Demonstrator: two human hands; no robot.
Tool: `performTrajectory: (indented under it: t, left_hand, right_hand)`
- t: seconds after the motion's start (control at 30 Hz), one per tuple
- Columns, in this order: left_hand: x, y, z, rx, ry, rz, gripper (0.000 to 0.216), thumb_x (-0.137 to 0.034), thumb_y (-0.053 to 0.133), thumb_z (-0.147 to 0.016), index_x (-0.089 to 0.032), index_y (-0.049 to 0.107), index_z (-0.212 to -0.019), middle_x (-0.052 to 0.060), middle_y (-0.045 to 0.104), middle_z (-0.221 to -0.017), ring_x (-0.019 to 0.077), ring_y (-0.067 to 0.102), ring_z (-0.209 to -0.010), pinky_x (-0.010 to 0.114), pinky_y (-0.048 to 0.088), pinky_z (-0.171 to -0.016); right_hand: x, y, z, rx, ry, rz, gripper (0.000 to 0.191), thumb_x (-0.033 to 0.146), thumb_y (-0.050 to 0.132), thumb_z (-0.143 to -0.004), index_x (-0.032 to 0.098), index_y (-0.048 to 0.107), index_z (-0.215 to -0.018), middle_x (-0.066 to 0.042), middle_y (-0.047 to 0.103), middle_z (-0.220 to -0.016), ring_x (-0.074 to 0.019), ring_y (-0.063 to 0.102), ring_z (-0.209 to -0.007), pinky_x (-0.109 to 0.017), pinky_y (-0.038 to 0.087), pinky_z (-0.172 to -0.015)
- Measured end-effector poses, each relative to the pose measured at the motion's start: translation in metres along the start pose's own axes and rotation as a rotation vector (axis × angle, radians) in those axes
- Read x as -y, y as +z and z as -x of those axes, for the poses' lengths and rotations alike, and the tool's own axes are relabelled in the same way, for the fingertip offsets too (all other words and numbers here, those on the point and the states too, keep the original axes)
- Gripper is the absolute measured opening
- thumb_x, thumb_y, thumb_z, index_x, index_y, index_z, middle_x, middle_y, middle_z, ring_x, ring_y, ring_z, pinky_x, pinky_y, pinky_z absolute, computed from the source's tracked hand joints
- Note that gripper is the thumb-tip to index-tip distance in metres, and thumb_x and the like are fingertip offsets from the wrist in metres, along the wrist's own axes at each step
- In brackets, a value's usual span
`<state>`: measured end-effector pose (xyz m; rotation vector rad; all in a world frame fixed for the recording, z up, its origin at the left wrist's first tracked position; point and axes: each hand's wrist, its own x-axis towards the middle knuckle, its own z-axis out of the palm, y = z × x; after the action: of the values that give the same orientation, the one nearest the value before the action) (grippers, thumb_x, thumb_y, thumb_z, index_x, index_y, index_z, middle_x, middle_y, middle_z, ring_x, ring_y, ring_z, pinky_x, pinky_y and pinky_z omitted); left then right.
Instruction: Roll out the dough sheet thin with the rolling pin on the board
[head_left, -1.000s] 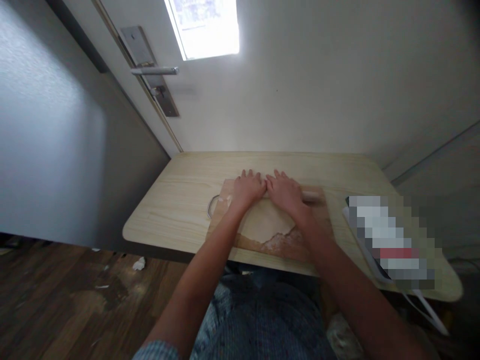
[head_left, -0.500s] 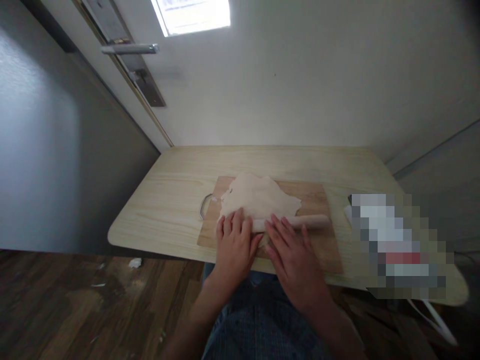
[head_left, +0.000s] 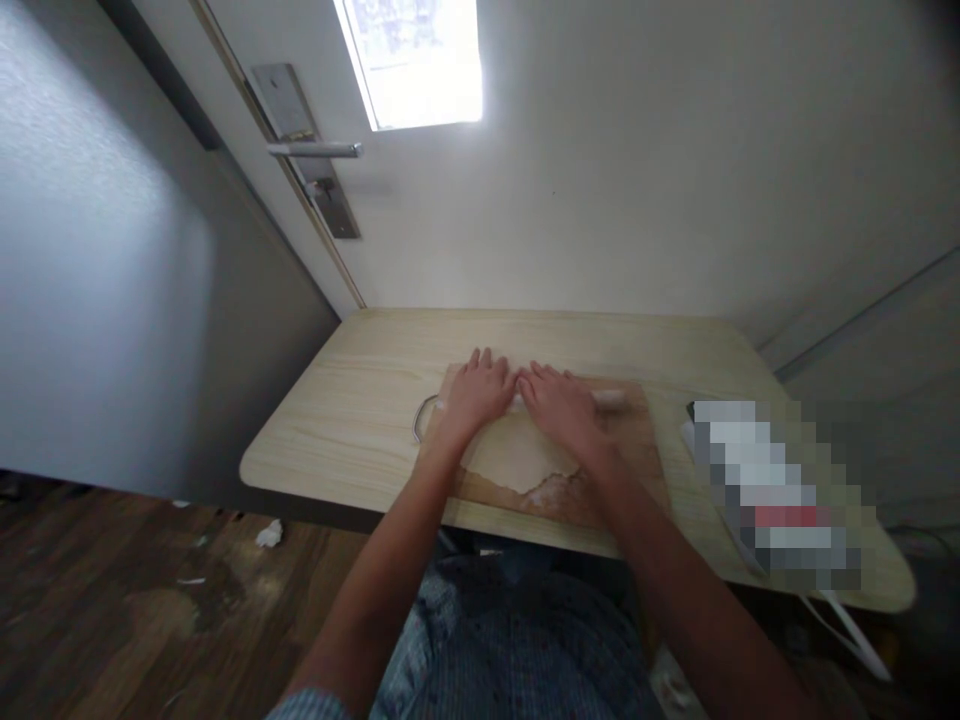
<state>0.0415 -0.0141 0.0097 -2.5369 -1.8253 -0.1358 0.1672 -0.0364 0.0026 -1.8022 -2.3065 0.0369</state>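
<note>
A flat sheet of pale dough (head_left: 517, 457) lies on a wooden cutting board (head_left: 637, 460) on the light wood table (head_left: 360, 400). Across the board's far part lies a wooden rolling pin (head_left: 609, 399). My left hand (head_left: 476, 390) and my right hand (head_left: 559, 405) press flat on the pin side by side, fingers stretched out. Most of the pin is hidden under my hands; only its right end shows. Both arms reach forward over the dough.
The board has a metal handle (head_left: 420, 418) at its left end. A blurred-out object (head_left: 772, 490) sits at the table's right end. Behind the table stand a white wall and a door with a lever handle (head_left: 315, 150). Wood floor with scraps lies at the left.
My hands have pushed the rolling pin from the near edge of the dough to the far part of the board, as they were a second ago.
</note>
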Motion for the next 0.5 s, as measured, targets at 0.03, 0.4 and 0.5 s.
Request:
performTrajectory:
  t: [0.03, 0.4, 0.5]
  left_hand:
    - [-0.004, 0.002, 0.012, -0.031, 0.024, 0.0, 0.039, -0.034, 0.024, -0.092, -0.015, 0.051, -0.113, 0.015, 0.045, -0.13, 0.0249, 0.038, -0.122, 0.038, 0.036, -0.093]
    - [-0.041, 0.015, 0.129, -0.161, -0.004, 0.075, 0.037, -0.035, 0.036, -0.088, -0.018, 0.045, -0.119, 0.01, 0.051, -0.117, 0.0254, 0.043, -0.109, 0.046, 0.028, -0.097]
    - [-0.035, 0.01, 0.112, -0.142, -0.012, 0.042, 0.028, -0.034, 0.035, -0.088, -0.019, 0.054, -0.102, 0.01, 0.053, -0.105, 0.0246, 0.047, -0.097, 0.042, 0.036, -0.084]
  right_hand:
    - [0.002, 0.0, 0.011, -0.013, -0.019, -0.005, 0.043, 0.03, 0.022, -0.091, 0.016, 0.055, -0.116, -0.01, 0.051, -0.127, -0.0206, 0.044, -0.117, -0.04, 0.031, -0.097]
    - [0.024, 0.011, 0.131, -0.22, -0.071, -0.016, 0.04, 0.03, 0.034, -0.089, 0.015, 0.046, -0.124, -0.01, 0.048, -0.129, -0.0241, 0.035, -0.12, -0.043, 0.024, -0.101]
    - [0.018, 0.001, 0.112, -0.16, -0.084, -0.036, 0.035, 0.028, 0.032, -0.09, 0.018, 0.051, -0.117, -0.008, 0.055, -0.119, -0.0218, 0.044, -0.11, -0.04, 0.028, -0.096]
